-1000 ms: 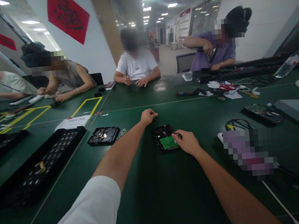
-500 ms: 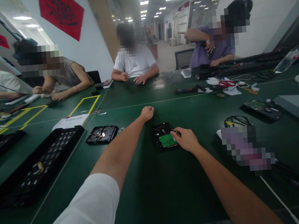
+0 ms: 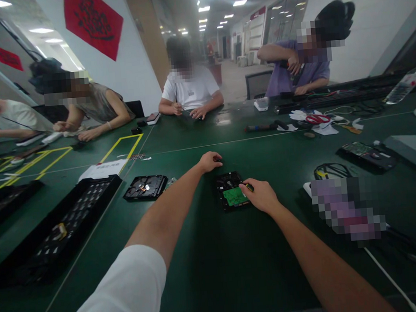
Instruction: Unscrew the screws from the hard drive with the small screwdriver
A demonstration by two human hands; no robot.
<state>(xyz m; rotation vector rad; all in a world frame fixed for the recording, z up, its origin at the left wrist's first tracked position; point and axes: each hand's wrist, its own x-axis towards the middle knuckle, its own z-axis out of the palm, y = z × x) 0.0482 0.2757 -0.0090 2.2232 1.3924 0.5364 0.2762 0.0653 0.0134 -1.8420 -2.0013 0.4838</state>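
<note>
A black hard drive point(image 3: 228, 185) with a green circuit board point(image 3: 235, 197) facing up lies on the green table in front of me. My right hand point(image 3: 260, 196) rests at its right edge, fingers closed round a small yellow and black tool point(image 3: 248, 187) whose tip touches the drive. My left hand point(image 3: 209, 161) is stretched out just beyond the drive's far left corner, curled in a pinch with fingertips on the table; what it holds is too small to make out.
A second opened drive point(image 3: 145, 187) lies to the left, beside a long black tray point(image 3: 55, 225). Cables point(image 3: 329, 170), another circuit board point(image 3: 368, 153) and a grey box point(image 3: 414, 147) sit to the right. Scissors point(image 3: 316, 118) and several people are at the far side.
My left hand has shifted slightly right, closer to the drive's far corner. My right hand has stayed on the tool at the drive.
</note>
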